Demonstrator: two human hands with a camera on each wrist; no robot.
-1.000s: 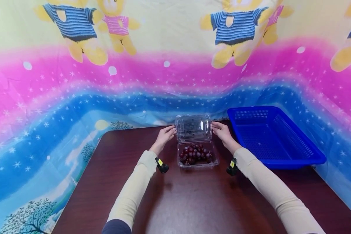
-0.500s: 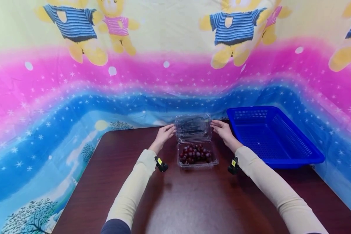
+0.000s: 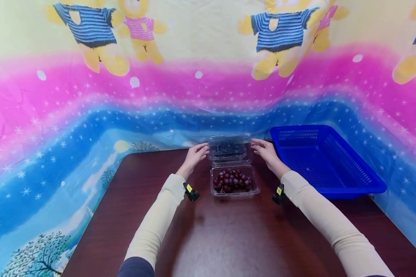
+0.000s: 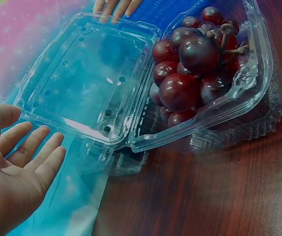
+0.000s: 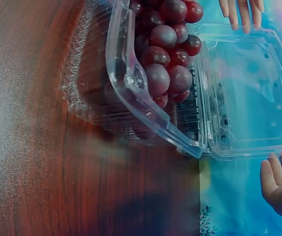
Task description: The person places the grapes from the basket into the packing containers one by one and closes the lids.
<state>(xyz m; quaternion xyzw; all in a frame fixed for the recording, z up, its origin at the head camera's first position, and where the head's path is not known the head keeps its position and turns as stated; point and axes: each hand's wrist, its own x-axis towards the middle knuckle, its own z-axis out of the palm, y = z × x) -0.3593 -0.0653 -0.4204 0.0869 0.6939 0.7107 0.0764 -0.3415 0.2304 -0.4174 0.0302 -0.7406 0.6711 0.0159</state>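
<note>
A clear plastic clamshell box (image 3: 235, 194) stands on the table with its lid (image 4: 86, 83) raised and leaning back. A bunch of dark red grapes (image 3: 232, 181) lies inside, with its stem showing in the left wrist view. My left hand (image 3: 195, 156) is at the lid's left side, its fingers extended and fingertips right at the edge. Opposite it, my right hand (image 3: 266, 154) has its fingertips by the lid's right edge, fingers loosely straight. Both wrist views show the lid between the two hands, with neither hand curled round it.
To the right stands a blue plastic basket (image 3: 332, 190) with perforated walls, close to my right forearm. The dark wooden table (image 3: 215, 238) ends just behind the box, where a printed cloth (image 3: 180, 92) hangs. Each wrist carries a small black camera (image 3: 192, 192).
The lid has tipped slightly farther back. My hands have stayed beside it, the right fingertips rising a little. The grapes and basket have not moved.
</note>
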